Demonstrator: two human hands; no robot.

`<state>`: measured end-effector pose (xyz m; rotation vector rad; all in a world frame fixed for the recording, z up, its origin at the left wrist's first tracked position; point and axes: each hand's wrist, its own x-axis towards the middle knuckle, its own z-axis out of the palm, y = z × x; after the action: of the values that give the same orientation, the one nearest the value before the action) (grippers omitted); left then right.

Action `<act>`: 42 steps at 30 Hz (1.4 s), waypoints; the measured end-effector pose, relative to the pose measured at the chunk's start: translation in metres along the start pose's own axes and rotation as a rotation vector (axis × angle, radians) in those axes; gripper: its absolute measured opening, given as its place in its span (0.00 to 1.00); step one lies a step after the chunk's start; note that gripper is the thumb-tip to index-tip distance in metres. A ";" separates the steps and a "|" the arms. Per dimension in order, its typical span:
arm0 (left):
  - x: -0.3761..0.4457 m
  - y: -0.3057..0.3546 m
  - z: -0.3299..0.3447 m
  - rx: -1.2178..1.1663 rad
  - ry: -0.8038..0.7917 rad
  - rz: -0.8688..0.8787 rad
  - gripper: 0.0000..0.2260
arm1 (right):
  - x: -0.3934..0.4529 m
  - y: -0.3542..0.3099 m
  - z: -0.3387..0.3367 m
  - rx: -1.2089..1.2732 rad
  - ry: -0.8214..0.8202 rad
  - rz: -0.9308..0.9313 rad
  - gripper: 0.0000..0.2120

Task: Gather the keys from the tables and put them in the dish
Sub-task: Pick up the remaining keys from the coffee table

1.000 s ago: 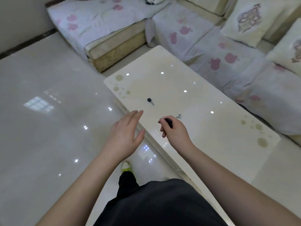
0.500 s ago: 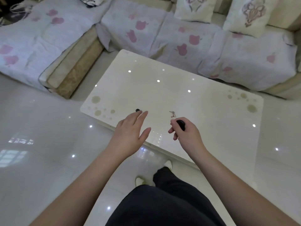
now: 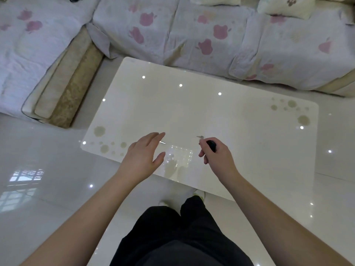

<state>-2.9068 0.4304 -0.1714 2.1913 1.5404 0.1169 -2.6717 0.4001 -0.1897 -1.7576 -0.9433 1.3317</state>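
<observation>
My right hand [image 3: 218,154] is closed around a black-headed key [image 3: 211,145] above the near edge of the glossy cream coffee table [image 3: 192,112]. A small silver key [image 3: 200,137] lies on the tabletop just beyond its fingertips. My left hand [image 3: 146,152] is flat, fingers apart, hovering over another key; only that key's silver blade [image 3: 162,142] shows past the fingers, and its head is hidden. No dish is in view.
An L-shaped sofa [image 3: 211,35] with apple-print covers wraps the table's far and left sides. Cushions [image 3: 284,6] rest at the top right. Shiny white floor tiles [image 3: 38,179] surround the table. My dark trousers and shoes are below.
The view swung so the table now lies square in front of me. My left hand advanced over the black-headed key on the table, hiding its head. The right hand still holds its key.
</observation>
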 end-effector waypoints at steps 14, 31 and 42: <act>0.117 -0.135 0.117 -0.357 -0.302 -0.371 0.15 | 0.109 0.100 0.074 -0.020 0.170 0.192 0.10; 0.173 -0.221 0.299 -0.562 -0.082 -0.893 0.26 | 0.244 0.262 0.053 -0.400 0.301 0.243 0.11; 0.180 -0.222 0.311 -0.530 0.001 -0.912 0.17 | 0.259 0.275 0.063 -0.425 0.339 0.323 0.18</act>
<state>-2.9327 0.5556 -0.5736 0.9706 2.0560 0.1982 -2.6476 0.5062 -0.5570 -2.4546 -0.8115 1.0137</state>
